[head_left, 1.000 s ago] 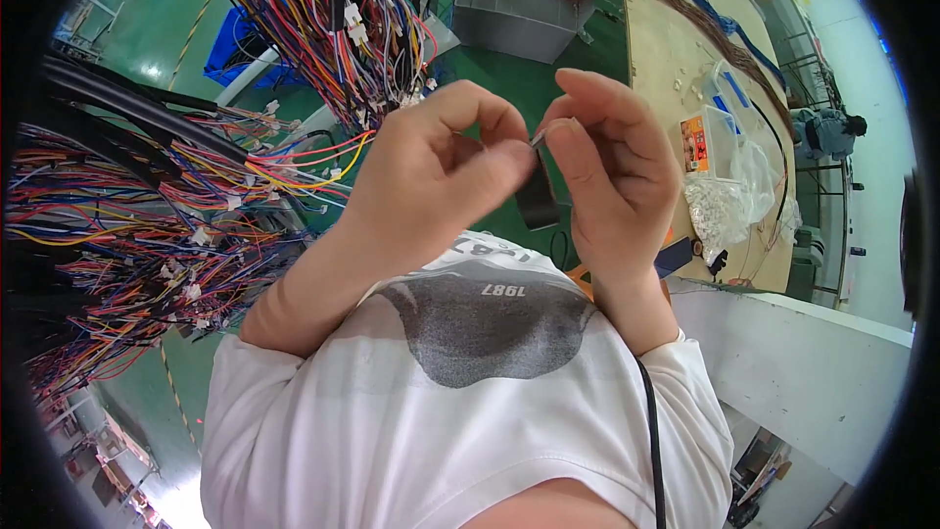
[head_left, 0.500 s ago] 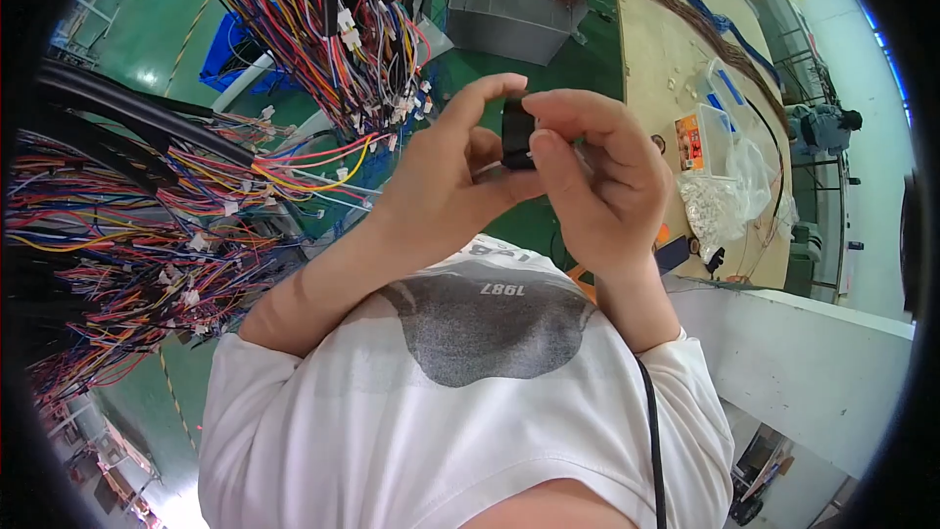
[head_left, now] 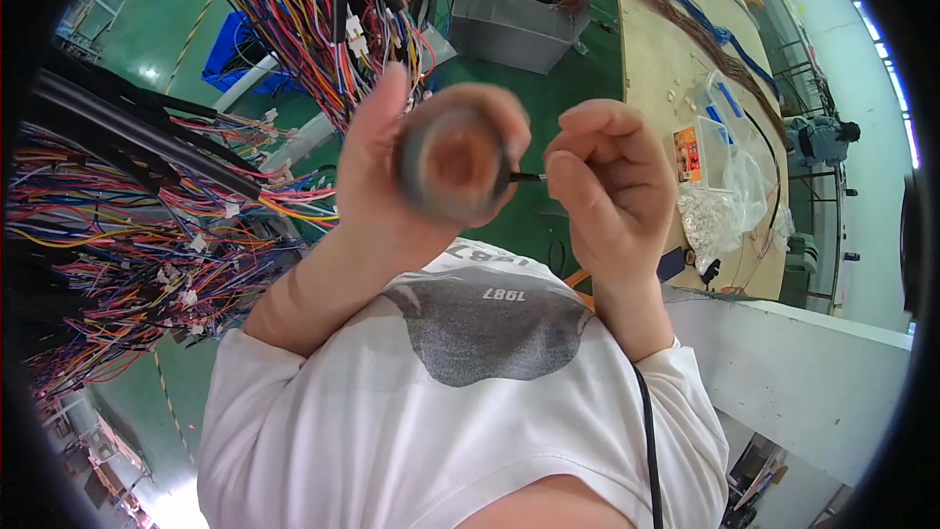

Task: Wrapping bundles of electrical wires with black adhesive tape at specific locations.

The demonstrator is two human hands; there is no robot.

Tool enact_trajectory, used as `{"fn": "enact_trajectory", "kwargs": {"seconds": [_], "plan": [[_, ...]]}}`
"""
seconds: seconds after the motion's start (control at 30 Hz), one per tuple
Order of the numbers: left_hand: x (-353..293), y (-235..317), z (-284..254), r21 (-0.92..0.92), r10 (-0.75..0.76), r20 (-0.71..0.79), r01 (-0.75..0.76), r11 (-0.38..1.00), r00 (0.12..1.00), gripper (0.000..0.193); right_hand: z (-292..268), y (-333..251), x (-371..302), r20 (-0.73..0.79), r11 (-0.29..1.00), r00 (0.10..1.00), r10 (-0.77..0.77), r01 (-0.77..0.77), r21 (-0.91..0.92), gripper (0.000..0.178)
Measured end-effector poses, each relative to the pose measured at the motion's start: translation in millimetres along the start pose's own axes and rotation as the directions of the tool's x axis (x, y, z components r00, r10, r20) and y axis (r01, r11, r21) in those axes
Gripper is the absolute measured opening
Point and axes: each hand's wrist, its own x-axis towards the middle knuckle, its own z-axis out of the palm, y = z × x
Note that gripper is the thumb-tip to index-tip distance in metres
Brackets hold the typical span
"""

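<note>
My left hand grips a roll of black tape, its round core facing up toward me and blurred by motion. The fingers curl round the far side of the roll, with the thumb sticking up beside it. A short, thin black strip stretches from the roll's right side to my right hand. Thumb and curled fingers of that hand are close together where the strip meets them. The strip's far end is partly hidden at the thumb tip.
Thick bundles of coloured wires with white connectors hang at the left and far left. A grey bin stands ahead. On the wooden table at right lie a clear box, a bag of white connectors and long cable bundles. Another person is beyond.
My hands have moved apart. The left hand has shifted left and turned the tape roll, so its core now faces up. A strip now spans the gap to my right hand.
</note>
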Motion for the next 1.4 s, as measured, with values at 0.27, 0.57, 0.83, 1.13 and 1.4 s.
{"fn": "enact_trajectory", "kwargs": {"seconds": [0.27, 0.57, 0.83, 1.13, 1.4], "plan": [[-5, -8, -1, 0.392, -0.050, -0.046, 0.064, 0.918, 0.998, 0.029, -1, -10, 5, 0.019, 0.983, 1.000, -0.005, 0.008, -0.182, 0.026], [-4, -14, -10, 0.811, 0.236, -0.174, 0.003, 0.584, 0.956, 0.025, -2, 5, 9, 0.099, 0.876, 0.962, -0.255, 0.273, -0.398, 0.023], [1, 9, 4, -0.043, -0.193, -0.170, 0.189, 0.981, 0.966, 0.026, 1, 2, 6, 0.078, 0.937, 0.982, -0.169, 0.185, -0.295, 0.025], [-6, -3, 3, 0.296, 0.082, -0.101, -0.049, 0.954, 0.992, 0.023, -6, -12, 14, -0.045, 0.969, 0.985, 0.167, -0.156, 0.193, 0.024], [0, -11, -6, 0.732, 0.238, 0.014, -0.172, 0.659, 0.971, 0.014, -7, -12, 12, -0.002, 0.996, 1.000, 0.023, -0.023, -0.081, 0.020]]}}
